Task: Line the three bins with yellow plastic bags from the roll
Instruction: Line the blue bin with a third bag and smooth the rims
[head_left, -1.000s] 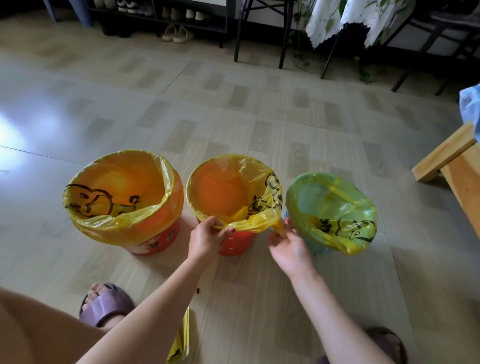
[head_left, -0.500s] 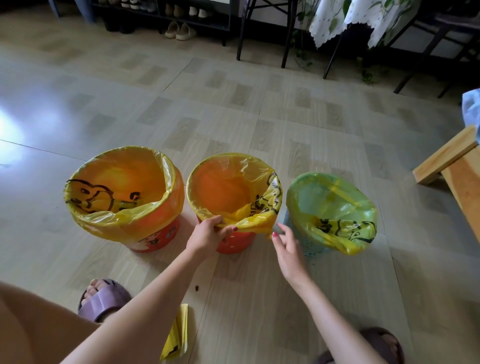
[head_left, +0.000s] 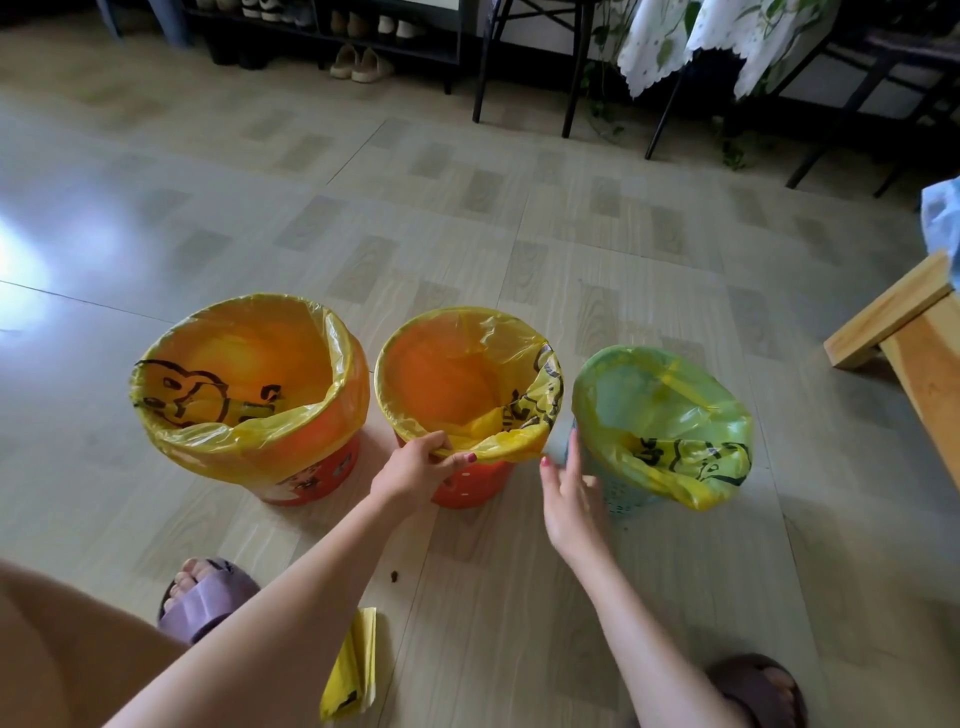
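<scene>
Now all three bins stand lined on the floor: the middle red bin's yellow bag (head_left: 524, 410) is pinched at its near rim by the left hand (head_left: 415, 470); the right hand (head_left: 569, 499), fingers straight, hovers beside the green-looking bin (head_left: 623, 488).

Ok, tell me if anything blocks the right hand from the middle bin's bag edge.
Nothing visible does. The right hand hovers open beside the middle bin's bag, only bare floor showing in the gap. The left hand pinches that bag's rim.
</scene>
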